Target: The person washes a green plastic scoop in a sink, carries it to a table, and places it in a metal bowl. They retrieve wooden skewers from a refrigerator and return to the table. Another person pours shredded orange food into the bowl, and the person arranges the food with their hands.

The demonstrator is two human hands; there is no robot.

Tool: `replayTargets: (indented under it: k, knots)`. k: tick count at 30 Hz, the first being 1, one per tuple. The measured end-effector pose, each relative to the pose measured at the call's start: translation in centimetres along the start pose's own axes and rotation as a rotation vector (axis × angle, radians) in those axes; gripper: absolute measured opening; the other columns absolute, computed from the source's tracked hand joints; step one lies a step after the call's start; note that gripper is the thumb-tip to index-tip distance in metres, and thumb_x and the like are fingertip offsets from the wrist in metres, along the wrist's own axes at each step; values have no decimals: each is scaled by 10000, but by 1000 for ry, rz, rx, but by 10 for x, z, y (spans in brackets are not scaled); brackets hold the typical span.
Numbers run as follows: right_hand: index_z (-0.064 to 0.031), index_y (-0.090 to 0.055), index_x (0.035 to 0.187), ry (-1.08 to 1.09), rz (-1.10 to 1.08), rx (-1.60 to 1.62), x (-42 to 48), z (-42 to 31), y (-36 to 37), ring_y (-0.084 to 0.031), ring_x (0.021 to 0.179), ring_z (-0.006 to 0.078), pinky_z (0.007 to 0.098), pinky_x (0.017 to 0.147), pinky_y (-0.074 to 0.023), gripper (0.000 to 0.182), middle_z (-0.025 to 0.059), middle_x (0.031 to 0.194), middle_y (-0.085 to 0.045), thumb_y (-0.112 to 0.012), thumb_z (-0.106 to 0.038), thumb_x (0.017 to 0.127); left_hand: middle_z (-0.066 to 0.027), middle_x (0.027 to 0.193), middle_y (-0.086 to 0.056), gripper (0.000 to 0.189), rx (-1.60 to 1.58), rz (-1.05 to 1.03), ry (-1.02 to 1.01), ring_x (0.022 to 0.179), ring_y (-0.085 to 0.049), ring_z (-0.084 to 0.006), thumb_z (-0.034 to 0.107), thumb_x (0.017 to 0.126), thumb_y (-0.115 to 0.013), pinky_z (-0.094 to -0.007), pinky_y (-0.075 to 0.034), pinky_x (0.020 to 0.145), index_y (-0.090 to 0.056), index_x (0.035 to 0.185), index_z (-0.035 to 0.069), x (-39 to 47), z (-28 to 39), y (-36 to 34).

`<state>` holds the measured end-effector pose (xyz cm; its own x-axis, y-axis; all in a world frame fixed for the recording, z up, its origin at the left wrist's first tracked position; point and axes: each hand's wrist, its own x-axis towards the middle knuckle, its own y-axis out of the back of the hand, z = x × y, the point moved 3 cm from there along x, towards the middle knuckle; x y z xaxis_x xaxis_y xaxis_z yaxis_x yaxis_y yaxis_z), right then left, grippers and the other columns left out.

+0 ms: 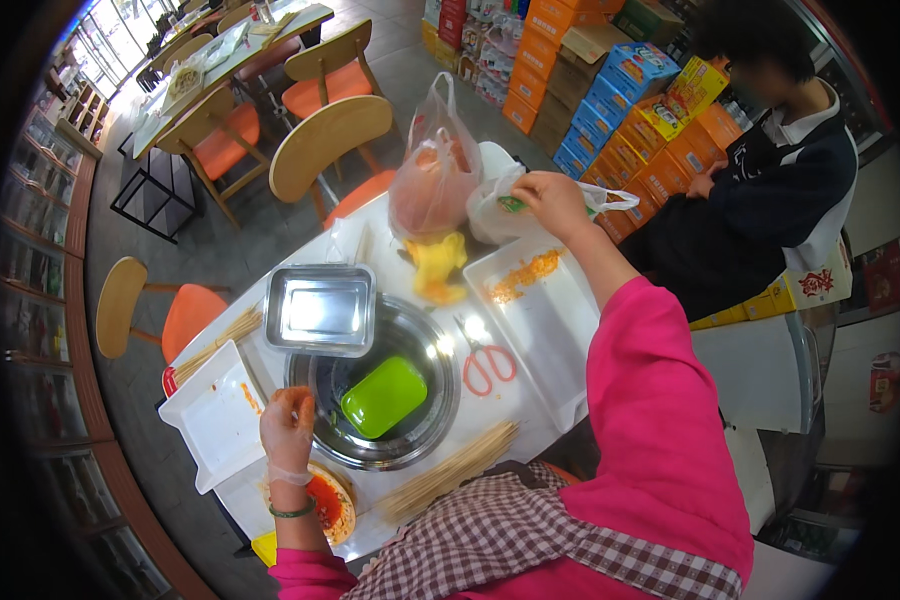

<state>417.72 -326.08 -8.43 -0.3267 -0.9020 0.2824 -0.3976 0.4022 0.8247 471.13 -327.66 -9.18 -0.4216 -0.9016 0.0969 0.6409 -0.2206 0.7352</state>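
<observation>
My right hand (551, 199) reaches to the far side of the table, its fingertips pinched at the white plastic bag (495, 210) with something green inside. My left hand (289, 424), in a clear disposable glove with orange stains, is half curled with nothing visible in it, above the left white tray (214, 416) and near a bowl of red sauce (330, 510). Between my hands, a green plastic container (385, 397) lies in a round steel basin (442, 420). A rectangular metal pan (320, 309) rests over the basin's far rim. Red-handled scissors (487, 367) lie beside it.
A right white tray (540, 330) holds orange food bits. Bamboo skewers (454, 469) lie at the near edge, with more (221, 345) at the left. A tied bag (435, 172) and yellow item (436, 266) stand beyond. A person (765, 165) is at the right, by stacked boxes (637, 67).
</observation>
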Motion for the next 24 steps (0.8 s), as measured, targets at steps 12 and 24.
replayTargets:
  k: [12, 24]
  knots:
    - [-126, -728, 1068, -246, -62, 77, 7, 25, -2, -685, 890, 313, 409, 776, -522, 216, 153, 935, -718, -635, -167, 877, -102, 825, -657, 92, 6, -8, -10, 690, -630, -227, -12, 837, -697, -327, -500, 633, -689, 919, 27, 2, -1, -7]
    - [-109, -706, 1016, 112, 51, -102, 11, -39, -11, -666, 878, 354, 447, 743, -521, 169, 122, 943, -695, -663, -98, 854, -98, 838, -658, 85, -3, -6, -19, 695, -610, -201, -4, 852, -679, -308, -491, 642, -694, 935, 10, 2, 4, -5]
